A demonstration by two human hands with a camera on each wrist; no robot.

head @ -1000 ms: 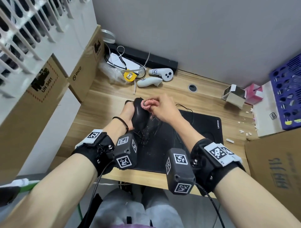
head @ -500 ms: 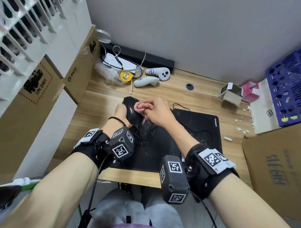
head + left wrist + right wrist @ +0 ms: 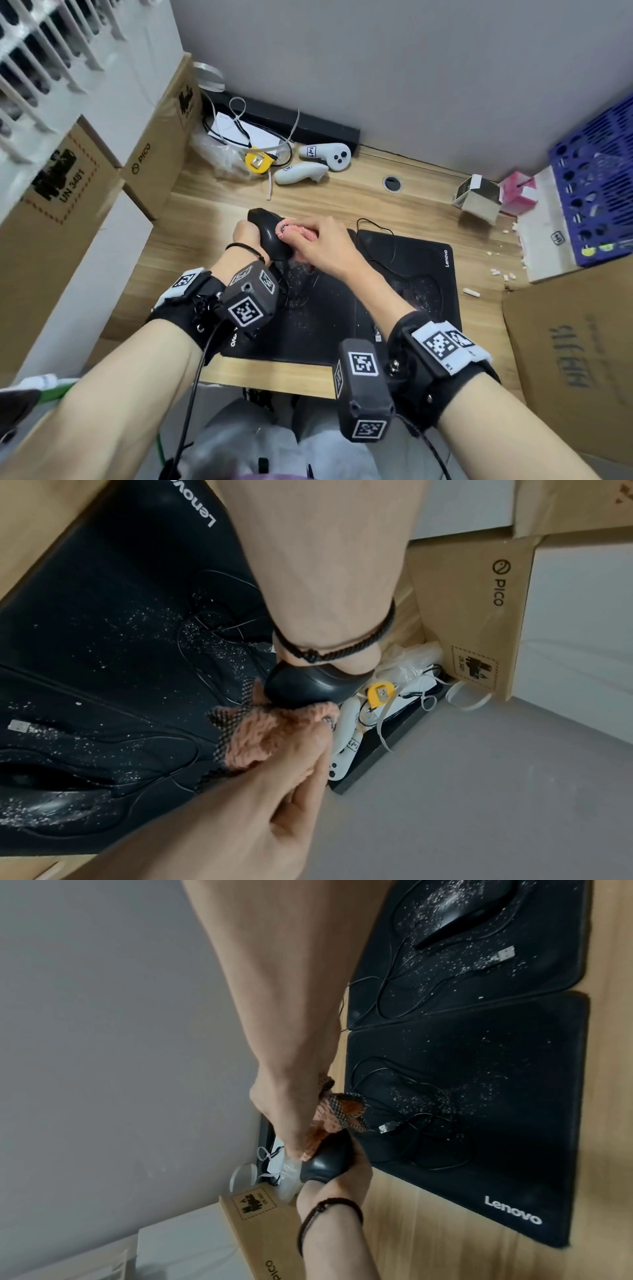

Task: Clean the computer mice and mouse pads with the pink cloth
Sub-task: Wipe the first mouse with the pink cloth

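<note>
The left hand (image 3: 245, 233) grips a black mouse (image 3: 270, 236), lifted above the far left corner of the left mouse pad (image 3: 325, 325), while the right hand (image 3: 325, 248) pinches the bunched pink cloth (image 3: 294, 230) against its upper side. A second mouse (image 3: 469, 915), apparently dusted with white specks, lies on the right mouse pad (image 3: 428, 260) on the wooden counter (image 3: 212, 219).

A glossy black plastic computer mouse (image 3: 304, 688) sits in the left hand (image 3: 356, 661), lifted over a speckled black fabric mouse pad (image 3: 113, 631). The right hand (image 3: 260, 799) presses a bunched fuzzy pink cloth (image 3: 270, 737) against it.
</note>
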